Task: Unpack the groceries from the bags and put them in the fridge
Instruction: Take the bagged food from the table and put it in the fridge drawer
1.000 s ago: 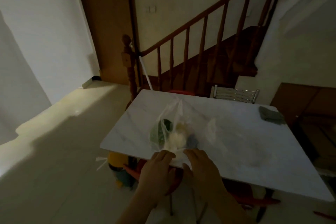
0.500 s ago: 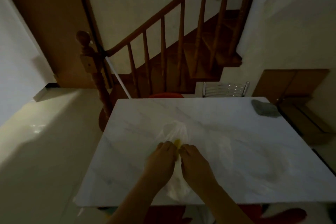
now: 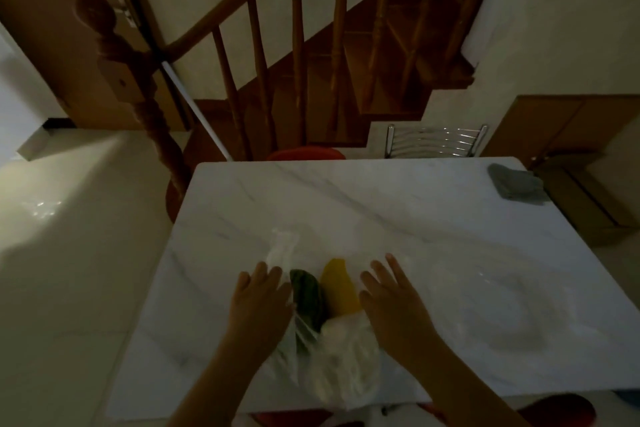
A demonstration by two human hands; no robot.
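Clearly, low in the frame, left hand (image 3: 260,298) and right hand (image 3: 391,298) spread flat-fingered beside the clear plastic bag (image 3: 341,367); its overhanging end could slide off the marble table (image 3: 381,211), spilling the yellow fruit (image 3: 337,289).

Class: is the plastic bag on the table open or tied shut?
Open: the bag is parted, baring a green item and a yellow item at its mouth.
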